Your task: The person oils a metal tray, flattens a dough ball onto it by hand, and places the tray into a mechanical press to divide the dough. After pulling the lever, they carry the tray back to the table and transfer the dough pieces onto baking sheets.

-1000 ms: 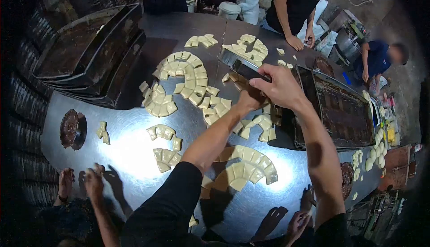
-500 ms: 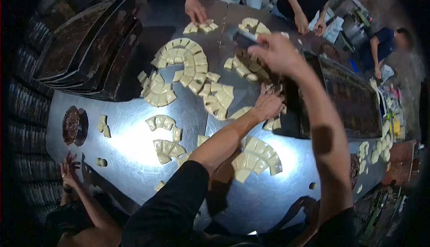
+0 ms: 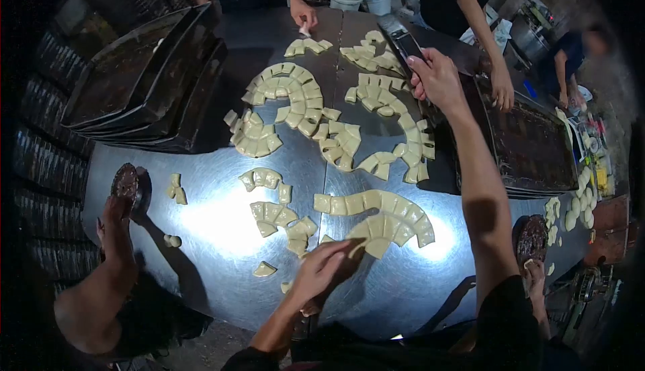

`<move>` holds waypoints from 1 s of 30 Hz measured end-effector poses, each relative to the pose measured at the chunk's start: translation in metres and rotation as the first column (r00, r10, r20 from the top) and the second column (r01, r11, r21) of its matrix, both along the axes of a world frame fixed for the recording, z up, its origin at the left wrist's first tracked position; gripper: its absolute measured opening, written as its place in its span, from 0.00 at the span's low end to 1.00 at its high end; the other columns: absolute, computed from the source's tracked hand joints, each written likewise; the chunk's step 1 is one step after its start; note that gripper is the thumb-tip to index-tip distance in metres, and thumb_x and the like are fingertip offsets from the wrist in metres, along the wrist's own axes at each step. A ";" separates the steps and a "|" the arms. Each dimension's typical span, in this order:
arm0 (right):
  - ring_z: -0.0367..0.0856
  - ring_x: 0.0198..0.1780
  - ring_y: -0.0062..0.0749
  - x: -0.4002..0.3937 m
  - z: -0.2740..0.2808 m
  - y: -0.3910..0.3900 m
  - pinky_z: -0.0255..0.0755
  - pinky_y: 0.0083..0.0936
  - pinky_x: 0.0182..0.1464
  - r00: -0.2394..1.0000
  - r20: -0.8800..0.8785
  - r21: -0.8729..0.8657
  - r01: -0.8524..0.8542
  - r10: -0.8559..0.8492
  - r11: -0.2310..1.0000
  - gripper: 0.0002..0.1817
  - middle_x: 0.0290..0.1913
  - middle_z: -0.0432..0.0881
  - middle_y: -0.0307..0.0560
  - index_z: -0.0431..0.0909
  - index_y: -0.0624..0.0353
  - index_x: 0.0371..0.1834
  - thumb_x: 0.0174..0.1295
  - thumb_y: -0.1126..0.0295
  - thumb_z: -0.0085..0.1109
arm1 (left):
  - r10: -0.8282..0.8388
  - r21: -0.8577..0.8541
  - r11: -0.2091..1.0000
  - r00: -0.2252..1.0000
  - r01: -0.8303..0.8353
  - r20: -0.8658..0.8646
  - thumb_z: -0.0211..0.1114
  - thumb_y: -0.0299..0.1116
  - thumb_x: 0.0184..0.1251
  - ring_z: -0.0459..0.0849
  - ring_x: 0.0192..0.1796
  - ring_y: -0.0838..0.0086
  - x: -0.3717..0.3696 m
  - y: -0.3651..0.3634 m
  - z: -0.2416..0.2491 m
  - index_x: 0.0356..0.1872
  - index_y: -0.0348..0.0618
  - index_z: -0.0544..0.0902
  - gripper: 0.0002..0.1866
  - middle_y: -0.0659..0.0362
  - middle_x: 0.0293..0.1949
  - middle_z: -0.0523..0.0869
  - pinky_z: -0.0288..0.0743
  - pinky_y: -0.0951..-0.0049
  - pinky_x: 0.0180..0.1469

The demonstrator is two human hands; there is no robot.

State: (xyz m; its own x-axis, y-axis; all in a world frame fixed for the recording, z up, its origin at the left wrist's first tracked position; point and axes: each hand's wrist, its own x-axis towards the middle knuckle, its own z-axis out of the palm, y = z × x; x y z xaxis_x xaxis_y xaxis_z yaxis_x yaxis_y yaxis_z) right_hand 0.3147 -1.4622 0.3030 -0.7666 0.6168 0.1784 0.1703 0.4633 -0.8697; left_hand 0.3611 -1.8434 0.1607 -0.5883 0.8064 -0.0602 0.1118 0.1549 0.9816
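Gripping scraper (image 3: pixel 401 38) in right hand (image 3: pixel 437 75), left hand (image 3: pixel 321 268) touching dough pieces (image 3: pixel 376 226)

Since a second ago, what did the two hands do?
The left hand pulled back from the far dough to the near pieces. The right hand kept hold of the metal cutter and carried it farther away. The stacked trays stayed put.

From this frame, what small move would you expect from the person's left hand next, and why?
Probably a short reach forward to pick up a piece. The left hand hovers open over the shiny metal table, fingertips just short of the fan of pale cut dough wedges, holding nothing. The right hand is far off, gripping a flat metal scraper blade by the dark baking tray.
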 end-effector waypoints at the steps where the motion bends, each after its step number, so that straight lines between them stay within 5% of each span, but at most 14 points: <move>1: 0.77 0.19 0.23 0.001 -0.006 -0.003 0.69 0.24 0.21 0.992 -0.057 0.068 0.120 -0.117 0.990 0.15 0.22 0.78 0.45 0.76 0.66 0.40 0.67 0.62 0.57 | 0.059 -0.027 0.998 0.996 -0.061 -0.063 0.59 0.30 0.70 0.84 0.50 0.65 0.000 -0.020 0.004 0.53 0.38 0.82 0.14 0.49 0.49 0.85 0.76 0.71 0.52; 3: 0.84 0.25 0.40 -0.001 -0.024 -0.002 0.75 0.34 0.31 0.920 -0.232 0.217 0.364 -0.315 0.906 0.20 0.26 0.82 0.55 0.77 0.67 0.44 0.65 0.56 0.58 | 0.174 -0.080 0.979 0.976 -0.185 -0.132 0.58 0.29 0.70 0.84 0.50 0.65 0.001 -0.060 0.020 0.53 0.38 0.82 0.14 0.49 0.48 0.85 0.75 0.70 0.54; 6: 0.85 0.29 0.45 -0.001 -0.039 0.011 0.75 0.36 0.35 0.823 -0.378 0.271 0.536 -0.424 0.800 0.21 0.26 0.83 0.56 0.77 0.67 0.45 0.64 0.56 0.58 | 0.304 -0.129 0.935 0.933 -0.331 -0.195 0.56 0.27 0.70 0.84 0.50 0.66 0.005 -0.120 0.028 0.52 0.37 0.82 0.14 0.49 0.48 0.86 0.74 0.69 0.55; 11: 0.84 0.25 0.38 0.023 -0.018 -0.023 0.74 0.32 0.30 0.768 -0.518 0.216 0.544 -0.377 0.811 0.18 0.21 0.80 0.49 0.77 0.67 0.44 0.65 0.59 0.60 | 0.511 -0.174 0.821 0.836 -0.544 -0.201 0.56 0.27 0.68 0.84 0.50 0.66 0.036 -0.194 0.017 0.51 0.34 0.82 0.14 0.49 0.46 0.86 0.74 0.69 0.55; 16: 0.84 0.25 0.35 0.067 0.010 -0.102 0.73 0.29 0.29 0.711 -0.647 0.272 0.552 -0.274 0.789 0.15 0.23 0.81 0.49 0.76 0.66 0.42 0.65 0.63 0.61 | 0.493 -0.187 0.840 0.860 -0.510 -0.133 0.58 0.26 0.68 0.84 0.50 0.69 0.070 -0.234 -0.003 0.53 0.34 0.81 0.14 0.50 0.48 0.87 0.75 0.71 0.55; 21: 0.70 0.22 0.12 0.168 0.032 -0.262 0.64 0.14 0.23 0.638 -0.712 -0.096 0.326 -0.294 0.941 0.10 0.21 0.76 0.35 0.76 0.66 0.38 0.66 0.68 0.60 | 0.376 -0.168 0.912 0.927 -0.374 -0.021 0.59 0.27 0.71 0.84 0.50 0.73 0.099 -0.272 -0.029 0.57 0.34 0.78 0.16 0.50 0.49 0.86 0.75 0.75 0.54; 24: 0.68 0.19 0.10 0.241 0.028 -0.363 0.60 0.11 0.19 0.665 -0.682 -0.259 0.168 -0.303 0.951 0.09 0.22 0.75 0.35 0.74 0.64 0.40 0.67 0.69 0.60 | 0.179 -0.188 0.965 0.983 -0.182 -0.032 0.59 0.28 0.71 0.84 0.51 0.72 0.115 -0.300 -0.036 0.60 0.33 0.76 0.18 0.50 0.50 0.85 0.76 0.74 0.54; 27: 0.69 0.17 0.12 0.314 0.018 -0.440 0.61 0.11 0.18 0.732 -0.611 -0.331 0.110 -0.302 0.937 0.08 0.20 0.76 0.38 0.73 0.65 0.40 0.68 0.70 0.57 | 0.102 -0.193 0.976 0.995 -0.101 -0.004 0.60 0.27 0.70 0.83 0.52 0.71 0.134 -0.340 -0.079 0.59 0.34 0.76 0.18 0.51 0.51 0.84 0.76 0.74 0.55; 29: 0.69 0.17 0.13 0.363 0.017 -0.477 0.62 0.13 0.17 0.802 -0.517 -0.445 0.047 -0.300 0.894 0.07 0.22 0.76 0.40 0.72 0.66 0.38 0.68 0.72 0.55 | 0.063 -0.378 0.926 0.992 -0.018 0.105 0.60 0.26 0.70 0.82 0.53 0.72 0.143 -0.369 -0.112 0.58 0.34 0.76 0.17 0.53 0.51 0.84 0.76 0.74 0.54; 30: 0.70 0.17 0.14 0.387 0.008 -0.492 0.63 0.14 0.17 0.840 -0.463 -0.490 0.023 -0.283 0.871 0.06 0.22 0.76 0.41 0.72 0.66 0.38 0.67 0.73 0.55 | 0.045 -0.378 0.926 0.994 -0.006 0.096 0.60 0.26 0.70 0.82 0.53 0.72 0.137 -0.429 -0.176 0.58 0.34 0.76 0.17 0.53 0.51 0.84 0.76 0.74 0.54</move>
State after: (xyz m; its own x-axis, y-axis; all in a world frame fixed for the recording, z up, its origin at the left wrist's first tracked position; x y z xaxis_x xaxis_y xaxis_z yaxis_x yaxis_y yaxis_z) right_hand 0.7014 -1.9542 0.3112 -0.5330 0.8258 0.1842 -0.3177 0.0065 -0.9482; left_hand 0.4984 -2.2719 -0.0156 -0.5832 0.6973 -0.4168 0.0059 0.5167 0.8562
